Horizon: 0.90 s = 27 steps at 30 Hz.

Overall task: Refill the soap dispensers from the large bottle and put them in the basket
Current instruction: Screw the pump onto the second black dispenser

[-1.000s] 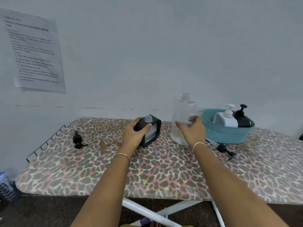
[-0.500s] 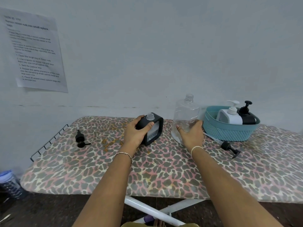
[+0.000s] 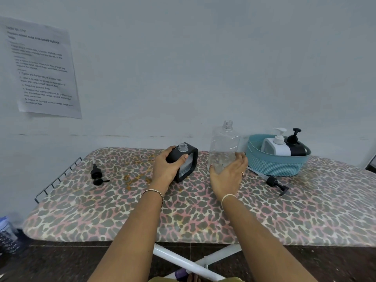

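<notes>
A black square soap dispenser [image 3: 188, 159] with its neck uncapped stands tilted on the leopard-print board [image 3: 183, 216], and my left hand [image 3: 165, 169] grips its left side. Just to its right stands the large clear bottle [image 3: 224, 143], upright and uncapped, with a little liquid at the bottom. My right hand [image 3: 227, 178] is in front of the bottle's base with fingers spread, loosely flanking it. The teal basket [image 3: 274, 165] at the right holds a white dispenser [image 3: 274, 147] and a black dispenser [image 3: 296, 148], both with pumps on.
A loose black pump with its tube [image 3: 274, 183] lies in front of the basket. Another black pump [image 3: 96, 173] lies at the left, near a wire rack [image 3: 59, 178] on the board's end. A printed sheet [image 3: 42, 70] hangs on the wall. A bottle [image 3: 6, 231] stands on the floor at left.
My right hand has slid down the large bottle and loosened its grip, fingers now spread at the base. The bottle stands on the board. My left hand keeps hold of the black dispenser.
</notes>
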{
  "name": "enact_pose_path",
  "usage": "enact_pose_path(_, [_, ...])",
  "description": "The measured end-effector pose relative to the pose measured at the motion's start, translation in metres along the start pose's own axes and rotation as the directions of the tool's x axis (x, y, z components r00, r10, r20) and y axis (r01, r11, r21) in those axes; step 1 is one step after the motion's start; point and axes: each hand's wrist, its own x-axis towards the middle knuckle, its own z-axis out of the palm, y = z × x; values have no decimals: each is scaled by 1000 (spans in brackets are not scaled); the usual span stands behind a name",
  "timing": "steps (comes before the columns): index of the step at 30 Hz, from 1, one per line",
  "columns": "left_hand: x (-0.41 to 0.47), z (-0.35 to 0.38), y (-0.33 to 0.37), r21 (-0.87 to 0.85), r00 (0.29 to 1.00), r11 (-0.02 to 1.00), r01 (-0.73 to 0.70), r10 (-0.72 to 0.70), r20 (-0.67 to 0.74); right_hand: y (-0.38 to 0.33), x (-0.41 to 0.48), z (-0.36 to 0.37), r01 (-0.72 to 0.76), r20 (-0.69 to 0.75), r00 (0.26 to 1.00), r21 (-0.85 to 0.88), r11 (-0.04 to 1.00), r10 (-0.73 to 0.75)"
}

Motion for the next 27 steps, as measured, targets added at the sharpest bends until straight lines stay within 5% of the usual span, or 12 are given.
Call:
enact_pose_path(3, [-3, 4, 2, 89, 999, 996, 13, -9, -49, -9, -20, 4, 33, -37, 999, -10, 999, -33])
enact_pose_path(7, [-11, 10, 10, 268, 991, 961, 63, -29, -128, -11, -39, 16, 179, 167, 970, -4, 984, -175])
enact_pose_path(10, [-12, 8, 13, 251, 994, 964, 85, -66, -86, -17, -47, 23, 231, 260, 932, 115, 966, -254])
enact_pose_path(15, [-5, -17, 8, 82, 994, 992, 99, -95, -53, -33, -52, 37, 190, 311, 916, 216, 958, -252])
enact_pose_path(19, [-7, -58, -7, 258, 978, 965, 40, 15, -208, -47, -49, 54, 90, 304, 935, 288, 953, -180])
enact_pose_path(24, [-2, -127, -25, 598, 905, 801, 24, 236, -354, -53, -49, 76, -28, 290, 954, 328, 944, -73])
enact_pose_path(27, [7, -167, -35, 826, 929, 561, 60, 271, -252, -53, -53, 81, -65, 263, 965, 314, 947, -21])
